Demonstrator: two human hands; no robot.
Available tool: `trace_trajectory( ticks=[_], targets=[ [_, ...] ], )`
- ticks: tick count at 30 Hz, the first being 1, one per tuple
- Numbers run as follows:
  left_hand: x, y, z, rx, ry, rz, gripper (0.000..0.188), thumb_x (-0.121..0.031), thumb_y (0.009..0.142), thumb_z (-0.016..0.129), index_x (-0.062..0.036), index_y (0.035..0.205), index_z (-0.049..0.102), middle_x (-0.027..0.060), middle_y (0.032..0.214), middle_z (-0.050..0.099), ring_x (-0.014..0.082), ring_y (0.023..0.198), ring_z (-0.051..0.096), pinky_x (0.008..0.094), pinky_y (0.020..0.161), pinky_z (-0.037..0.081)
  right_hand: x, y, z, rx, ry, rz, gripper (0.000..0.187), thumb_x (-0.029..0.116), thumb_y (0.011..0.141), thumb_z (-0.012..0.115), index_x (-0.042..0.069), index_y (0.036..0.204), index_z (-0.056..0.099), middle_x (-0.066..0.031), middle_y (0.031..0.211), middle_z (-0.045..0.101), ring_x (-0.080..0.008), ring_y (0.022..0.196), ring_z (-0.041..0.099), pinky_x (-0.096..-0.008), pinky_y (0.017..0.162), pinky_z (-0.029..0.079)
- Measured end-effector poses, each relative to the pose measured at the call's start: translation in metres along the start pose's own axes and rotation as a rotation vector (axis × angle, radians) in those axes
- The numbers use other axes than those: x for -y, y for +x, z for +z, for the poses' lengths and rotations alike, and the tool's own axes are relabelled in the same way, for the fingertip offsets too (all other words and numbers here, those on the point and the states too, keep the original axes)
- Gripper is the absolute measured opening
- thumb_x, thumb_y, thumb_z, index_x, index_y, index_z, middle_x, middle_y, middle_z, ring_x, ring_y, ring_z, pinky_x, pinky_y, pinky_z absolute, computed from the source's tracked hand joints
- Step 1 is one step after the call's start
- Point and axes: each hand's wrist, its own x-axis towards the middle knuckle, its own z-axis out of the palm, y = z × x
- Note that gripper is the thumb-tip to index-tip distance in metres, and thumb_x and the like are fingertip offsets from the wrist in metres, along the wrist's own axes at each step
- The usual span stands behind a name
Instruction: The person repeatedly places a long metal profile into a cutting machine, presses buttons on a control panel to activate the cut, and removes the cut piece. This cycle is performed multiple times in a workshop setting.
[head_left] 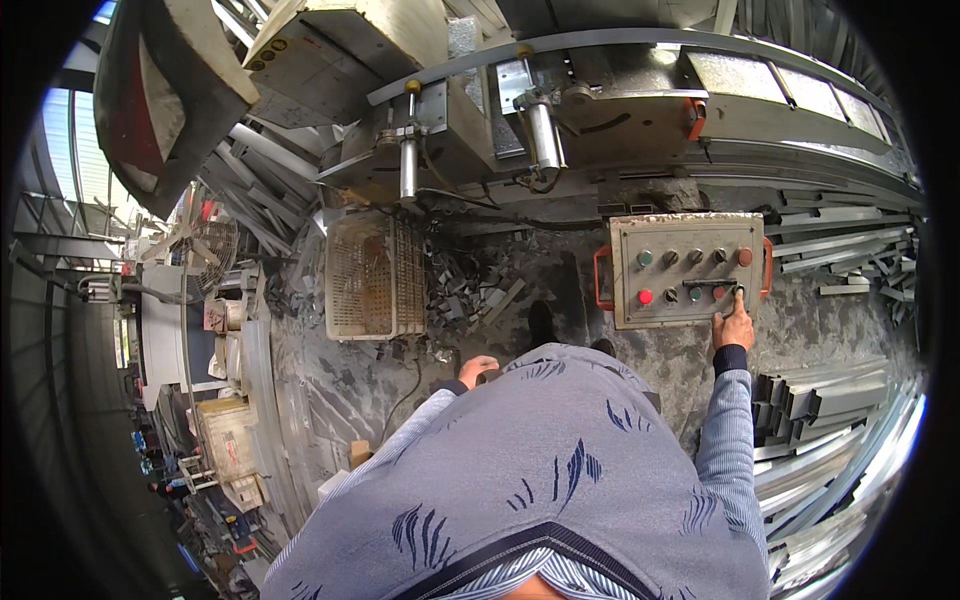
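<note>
My right hand (733, 330) reaches to the lower right of a grey control box (630, 250). Its index finger is stretched out and touches the panel at the end of the lower row of controls; the fingertip covers what lies under it. The other fingers look curled, and I see nothing held in them. Round buttons and black knobs sit in two rows on the panel, among them a bright red button (645, 297) and a green button (644, 258). My left hand (477, 370) hangs beside my body, partly hidden by the grey shirt (540, 440), so its fingers do not show clearly.
Ahead stands a long metal machine with two cylinders (543, 135). A plastic crate (335, 285) is on the floor at the left, next to scattered metal offcuts (480, 290). Metal profiles (825, 395) are stacked at the right. Orange handles (602, 278) flank the control box.
</note>
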Motion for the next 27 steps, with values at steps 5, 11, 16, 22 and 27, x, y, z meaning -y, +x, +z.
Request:
trace_trajectory(
  ticks=[5,11,16,22,27],
  targets=[
    [-0.019,-0.010,-0.009,-0.056,0.032,-0.061,0.034,-0.036,0.080,0.065,-0.0070,0.098,0.068,0.0101,0.100,0.067,0.0245,0.097,0.063,0.0332,0.084,0.047,0.000,0.003,0.009,-0.027,-0.007,-0.003,0.076,0.024,0.075,0.070,0.016,0.141,0.033,-0.0220,0.096,0.063,-0.0374,0.089,0.061,-0.0434,0.079,0.049],
    [0.011,-0.024,-0.011,-0.042,0.023,0.158,0.031,-0.033,0.082,0.062,-0.0068,0.096,0.068,0.0118,0.099,0.067,0.0269,0.097,0.062,0.0338,0.083,0.047,-0.002,0.007,0.015,-0.051,-0.030,-0.008,0.074,0.026,0.075,0.068,0.014,0.140,0.035,-0.0224,0.095,0.063,-0.0373,0.087,0.061,-0.0437,0.079,0.049],
    [0.037,-0.034,-0.015,0.002,0.029,0.314,0.029,-0.030,0.082,0.061,-0.0057,0.097,0.067,0.0132,0.100,0.066,0.0279,0.097,0.062,0.0339,0.083,0.047,-0.001,0.006,0.016,-0.065,-0.037,-0.011,0.074,0.026,0.074,0.068,0.013,0.139,0.036,-0.0230,0.093,0.063,-0.0383,0.087,0.061,-0.0443,0.079,0.049],
    [0.068,-0.035,-0.012,-0.024,-0.029,0.420,0.032,-0.028,0.080,0.063,-0.0050,0.102,0.065,0.0135,0.102,0.065,0.0283,0.099,0.061,0.0336,0.084,0.047,-0.002,0.008,0.017,-0.079,-0.055,-0.020,0.075,0.027,0.073,0.069,0.012,0.139,0.036,-0.0237,0.093,0.063,-0.0390,0.086,0.061,-0.0445,0.078,0.049],
    [0.083,-0.031,0.005,-0.112,0.021,0.322,0.032,-0.022,0.075,0.068,-0.0063,0.103,0.065,0.0120,0.102,0.065,0.0260,0.100,0.061,0.0328,0.084,0.048,-0.001,0.007,0.016,-0.058,-0.067,-0.013,0.075,0.026,0.073,0.069,0.012,0.139,0.036,-0.0233,0.092,0.063,-0.0385,0.085,0.062,-0.0445,0.077,0.049]
  ],
)
